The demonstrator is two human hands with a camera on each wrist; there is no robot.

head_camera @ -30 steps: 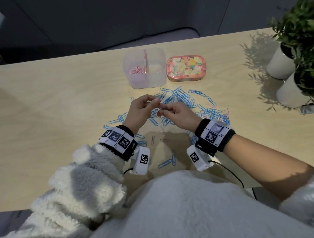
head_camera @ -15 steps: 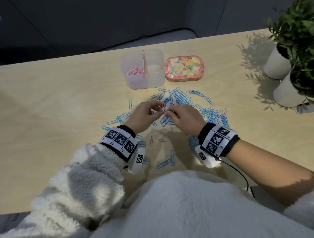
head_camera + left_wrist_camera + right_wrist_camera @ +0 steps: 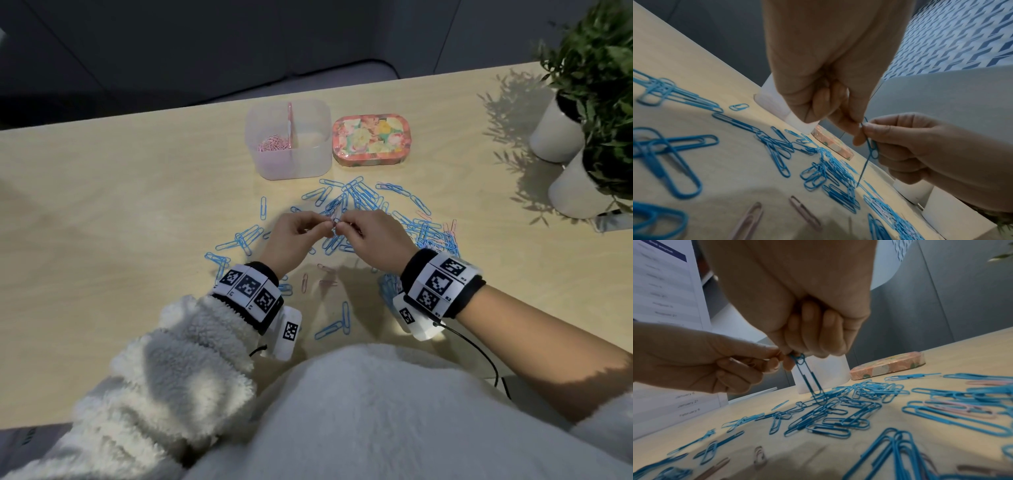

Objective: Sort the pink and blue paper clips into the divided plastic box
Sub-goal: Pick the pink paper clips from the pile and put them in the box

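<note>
My left hand [image 3: 323, 226] and right hand [image 3: 344, 229] meet fingertip to fingertip above the scattered blue paper clips [image 3: 356, 198]. Both pinch the top of one blue paper clip [image 3: 807, 374], which hangs down to the pile; the same blue clip [image 3: 869, 146] shows in the left wrist view between both thumbs. A few pink clips [image 3: 305, 282] lie near my wrists, and more are mixed in at the right [image 3: 448, 229]. The clear divided box [image 3: 308, 164] stands behind the pile, with pink clips [image 3: 272, 144] in its left compartment. Its right compartment looks empty.
A floral tin [image 3: 371, 140] sits right of the box. Two white plant pots [image 3: 555, 133] stand at the table's right edge. A printed sheet [image 3: 663, 288] stands to the left in the right wrist view. Bare wood [image 3: 120, 205] lies to the left.
Both hands have stayed joined and drifted slightly down and to the right over the pile. They still pinch at the same spot between them.
</note>
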